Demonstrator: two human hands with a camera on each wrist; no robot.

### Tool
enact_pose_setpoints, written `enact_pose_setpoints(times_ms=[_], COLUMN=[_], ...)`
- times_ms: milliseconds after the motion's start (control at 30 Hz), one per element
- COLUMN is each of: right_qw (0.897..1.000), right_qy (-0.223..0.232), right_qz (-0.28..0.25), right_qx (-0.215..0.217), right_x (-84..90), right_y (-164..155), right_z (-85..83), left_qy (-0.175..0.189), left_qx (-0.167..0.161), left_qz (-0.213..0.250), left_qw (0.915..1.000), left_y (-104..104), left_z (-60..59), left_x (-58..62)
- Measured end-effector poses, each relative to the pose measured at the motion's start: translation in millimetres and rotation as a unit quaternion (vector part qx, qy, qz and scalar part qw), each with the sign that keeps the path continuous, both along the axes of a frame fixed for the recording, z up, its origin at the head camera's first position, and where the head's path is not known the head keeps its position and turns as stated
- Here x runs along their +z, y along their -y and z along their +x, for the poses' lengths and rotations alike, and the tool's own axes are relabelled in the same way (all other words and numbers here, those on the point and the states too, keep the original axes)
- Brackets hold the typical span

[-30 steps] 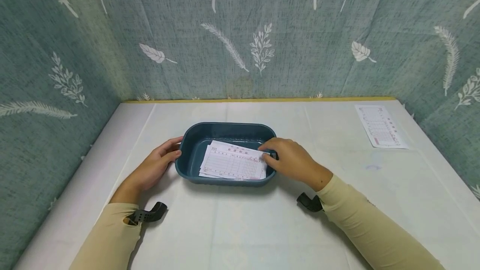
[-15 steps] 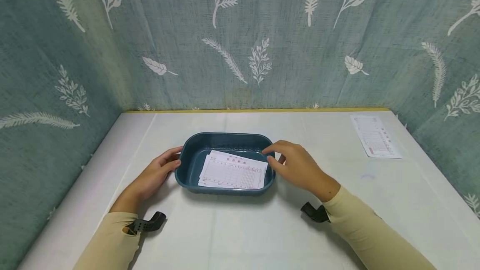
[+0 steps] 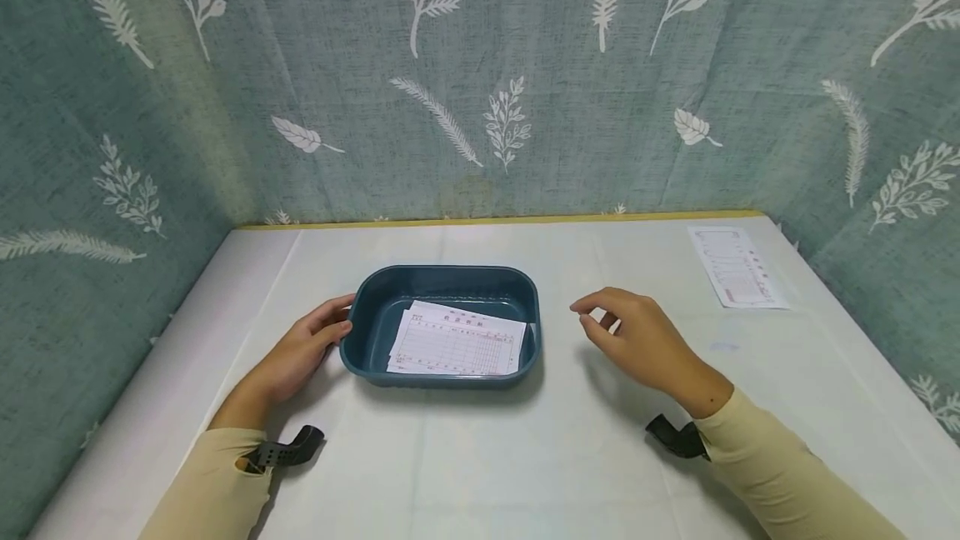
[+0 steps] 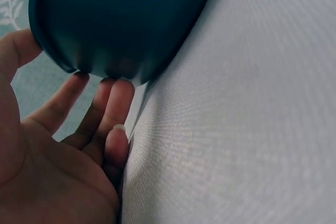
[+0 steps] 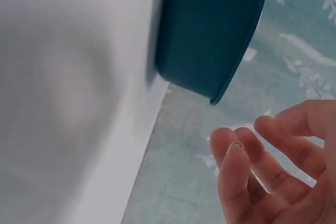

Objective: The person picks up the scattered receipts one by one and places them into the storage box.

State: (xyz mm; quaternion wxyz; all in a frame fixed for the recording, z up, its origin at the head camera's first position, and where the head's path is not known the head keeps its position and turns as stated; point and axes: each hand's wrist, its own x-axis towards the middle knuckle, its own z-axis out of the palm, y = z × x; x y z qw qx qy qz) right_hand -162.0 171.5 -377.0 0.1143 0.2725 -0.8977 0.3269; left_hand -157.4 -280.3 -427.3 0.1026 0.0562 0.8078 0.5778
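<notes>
A dark teal oval tub (image 3: 442,282) sits mid-table on the white cloth (image 3: 487,457), holding a small stack of printed forms (image 3: 457,342) with red and grey ruled grids (the print is too small to read). The left hand (image 3: 300,352) rests against the tub's left end, fingers straight and touching its wall. The right hand (image 3: 641,340) hovers just right of the tub, fingers loosely curled, holding nothing. Another similar form (image 3: 735,265) lies at the far right corner.
</notes>
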Motion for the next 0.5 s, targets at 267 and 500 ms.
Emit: enact_pose_setpoints(times_ms=[267, 500], right_qw=[1.0, 0.999], right_qy=[-0.016, -0.026], right_qz=[0.008, 0.027], right_qx=[-0.016, -0.037], right_x=[-7.1, -8.8], right_y=[-10.1, -25.9], right_z=[-5.8, -18.5], left_qy=[-0.018, -0.015], left_qx=[-0.008, -0.003], left_qz=[0.02, 0.008], left_qw=[0.9996, 0.9998], left_y=[1.2, 1.2], left_z=[0.1, -1.0], left_x=[-5.8, -4.5])
